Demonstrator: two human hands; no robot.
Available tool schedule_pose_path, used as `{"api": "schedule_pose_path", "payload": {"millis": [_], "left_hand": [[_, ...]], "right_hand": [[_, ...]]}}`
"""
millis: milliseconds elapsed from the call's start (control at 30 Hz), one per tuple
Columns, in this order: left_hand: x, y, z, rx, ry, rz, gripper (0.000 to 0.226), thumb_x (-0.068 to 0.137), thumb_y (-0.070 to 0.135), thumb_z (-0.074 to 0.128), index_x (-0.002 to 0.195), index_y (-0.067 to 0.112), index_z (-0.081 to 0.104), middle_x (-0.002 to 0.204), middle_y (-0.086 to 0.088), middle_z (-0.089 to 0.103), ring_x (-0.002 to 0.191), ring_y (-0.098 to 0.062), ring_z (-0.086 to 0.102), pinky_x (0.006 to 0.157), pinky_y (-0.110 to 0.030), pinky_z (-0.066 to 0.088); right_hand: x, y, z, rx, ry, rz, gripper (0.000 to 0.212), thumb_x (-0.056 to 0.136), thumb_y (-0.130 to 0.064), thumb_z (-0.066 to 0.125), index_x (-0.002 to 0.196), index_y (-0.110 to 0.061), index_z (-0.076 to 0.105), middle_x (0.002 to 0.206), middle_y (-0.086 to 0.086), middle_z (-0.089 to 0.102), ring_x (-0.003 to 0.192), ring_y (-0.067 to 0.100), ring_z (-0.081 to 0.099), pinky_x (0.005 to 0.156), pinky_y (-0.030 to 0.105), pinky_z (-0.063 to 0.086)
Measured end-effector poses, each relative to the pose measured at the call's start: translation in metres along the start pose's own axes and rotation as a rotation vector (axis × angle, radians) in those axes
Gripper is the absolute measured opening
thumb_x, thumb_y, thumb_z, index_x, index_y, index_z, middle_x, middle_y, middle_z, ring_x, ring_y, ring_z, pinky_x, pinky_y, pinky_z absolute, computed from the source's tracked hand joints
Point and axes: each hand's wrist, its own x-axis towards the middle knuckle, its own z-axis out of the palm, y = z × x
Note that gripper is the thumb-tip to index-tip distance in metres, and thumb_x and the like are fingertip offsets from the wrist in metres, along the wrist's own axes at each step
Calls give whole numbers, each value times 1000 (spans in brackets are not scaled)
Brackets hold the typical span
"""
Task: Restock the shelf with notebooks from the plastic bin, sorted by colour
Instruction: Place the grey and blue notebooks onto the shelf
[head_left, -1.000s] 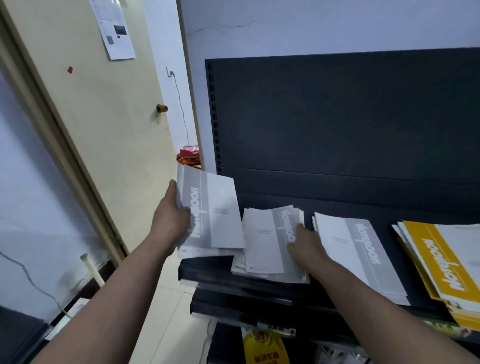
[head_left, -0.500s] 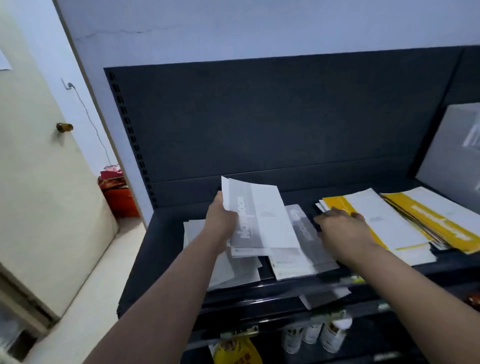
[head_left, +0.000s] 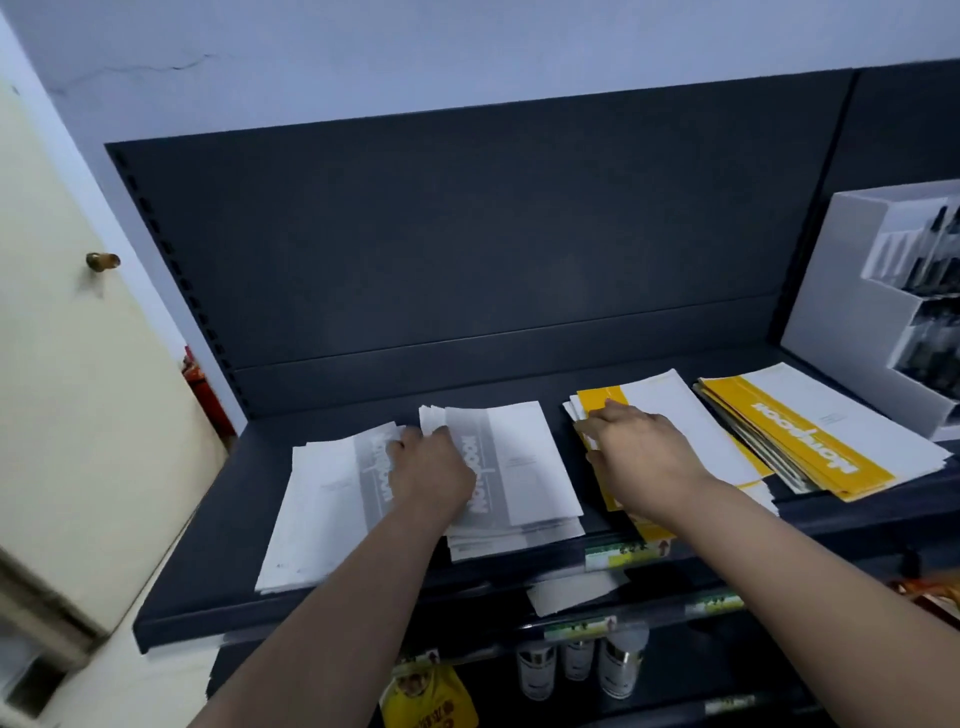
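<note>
On the dark shelf (head_left: 208, 566) lie two stacks of grey-and-white notebooks, a left stack (head_left: 327, 509) and a middle stack (head_left: 524, 467). To their right lie two yellow-and-white stacks, a near one (head_left: 675, 410) and a far-right one (head_left: 815, 441). My left hand (head_left: 431, 473) rests palm down across the gap between the grey stacks. Its fingers curl on the left edge of the top grey notebook of the middle stack. My right hand (head_left: 639, 452) lies flat on the near yellow stack, fingers spread. No plastic bin is in view.
A white display box (head_left: 852, 332) with dark pens stands at the shelf's right end. Left is a cream door with a knob (head_left: 103, 260). Below are cans (head_left: 576, 660), a yellow packet (head_left: 431, 696), price labels (head_left: 623, 551) and a loose paper slip (head_left: 571, 592).
My left hand has lowered the grey notebook it held up onto the middle grey stack. My right hand stays on the yellow stack. The view has swung right.
</note>
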Motion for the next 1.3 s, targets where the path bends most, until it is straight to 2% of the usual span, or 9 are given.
{"api": "schedule_pose_path", "payload": {"millis": [100,267,500,633,767,967,1067,1167,1300], "left_hand": [[-10,4,2,-60,110,44,57,88,11,52,143,21,42,148,-11,32,132,-33,28,101,-41,42],[-39,21,5,-126,95,114,43,91,14,51,132,26,55,136,-7,49,126,-27,41,100,-34,39],[-95,33,14,-157,91,220,41,89,11,52,125,27,60,130,-3,53,121,-23,48,90,-33,44],[-142,44,34,-183,40,319,37,88,10,54,119,26,65,126,-4,57,119,-25,51,92,-34,45],[-194,67,64,-241,-83,419,34,88,10,55,118,20,67,126,-4,59,115,-25,56,93,-36,49],[-266,123,106,-209,-284,532,33,90,15,56,121,23,64,131,-3,58,109,-25,61,87,-30,51],[-292,160,115,-212,-294,629,35,92,15,56,126,23,63,135,1,57,119,-21,56,88,-24,44],[-316,199,126,-204,-298,699,33,91,17,57,122,25,64,134,2,58,122,-20,55,98,-31,47],[-341,263,157,-169,-339,757,33,88,11,55,117,24,67,130,1,61,119,-21,56,95,-33,49]], "right_hand": [[5,5,8,16,-12,-56,34,96,-23,46,129,-22,52,132,-3,54,138,19,34,102,34,35],[-10,8,14,50,-12,-95,35,96,-22,45,131,-22,53,136,-4,52,142,18,30,104,34,32],[-75,23,6,27,15,-51,35,95,-24,47,129,-25,54,137,-3,52,142,19,30,104,36,35],[-145,40,6,12,-29,38,34,94,-25,48,127,-25,56,135,-1,53,138,21,35,102,37,37],[-227,65,14,5,-134,167,40,94,-26,48,134,-29,50,142,-3,47,142,18,30,105,37,35],[-343,124,14,-43,-284,403,36,94,-27,47,129,-27,54,135,2,51,126,24,46,94,35,41],[-384,161,10,-75,-291,517,39,95,-25,46,133,-27,51,138,1,51,126,23,47,97,35,42],[-421,199,7,-90,-282,618,41,95,-28,46,137,-31,47,141,-3,49,131,19,45,102,34,40],[-468,257,10,-71,-320,733,39,97,-29,45,135,-30,49,141,-4,49,131,18,45,101,33,41]]}}
